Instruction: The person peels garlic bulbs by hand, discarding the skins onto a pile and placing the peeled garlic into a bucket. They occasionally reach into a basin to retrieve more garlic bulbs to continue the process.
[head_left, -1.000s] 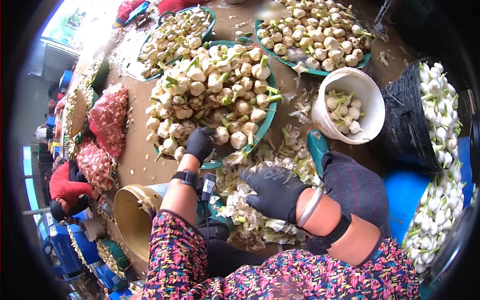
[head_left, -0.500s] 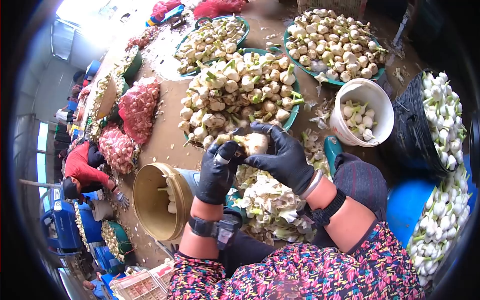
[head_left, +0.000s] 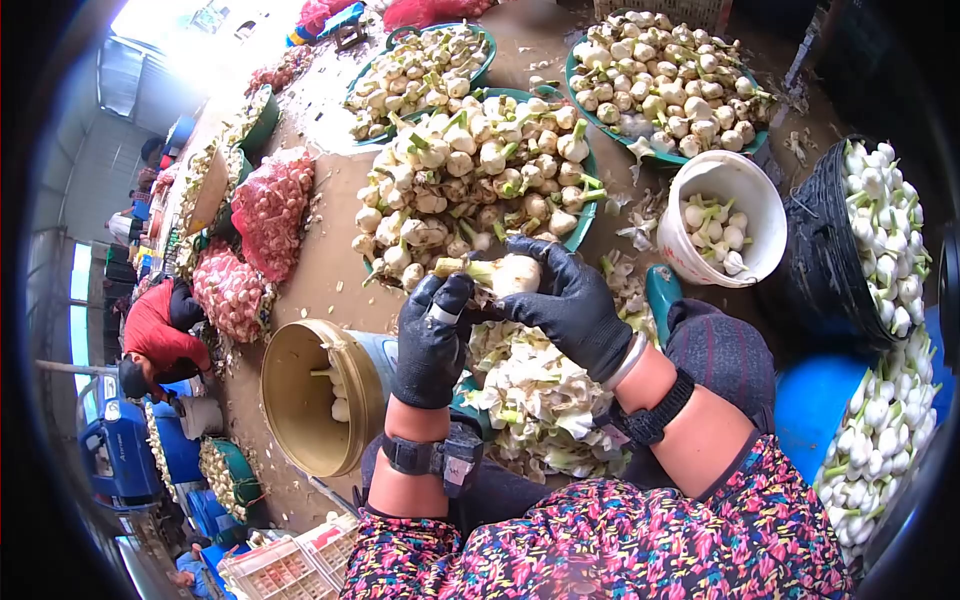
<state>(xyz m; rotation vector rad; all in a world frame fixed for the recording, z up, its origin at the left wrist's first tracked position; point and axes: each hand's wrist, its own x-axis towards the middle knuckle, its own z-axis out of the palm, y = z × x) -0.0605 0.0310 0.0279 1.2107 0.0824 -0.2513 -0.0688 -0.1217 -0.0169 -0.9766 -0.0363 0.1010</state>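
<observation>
Between my two black-gloved hands is a garlic bulb [head_left: 516,275], its stem pointing left. My left hand [head_left: 434,335] is closed around the stem side. The fingers and thumb of my right hand [head_left: 572,305] grip the round end of the same bulb. Below them lies a heap of peeled garlic skins [head_left: 545,400] between my legs. Just beyond my hands, a green basin [head_left: 590,215] is piled with unpeeled garlic bulbs [head_left: 470,170].
A tan bucket [head_left: 280,400] with a few bulbs lies tipped at left; a white bucket [head_left: 770,220] with bulbs stands at right. Farther right are a black tub [head_left: 815,240] and a blue container [head_left: 810,400] beside white bulbs. A person in red [head_left: 165,325] works at far left.
The bulb has turned in my hands, and its round end now looks whiter and cleaner. The person in red has bent and drawn an arm in. The view has shifted slightly.
</observation>
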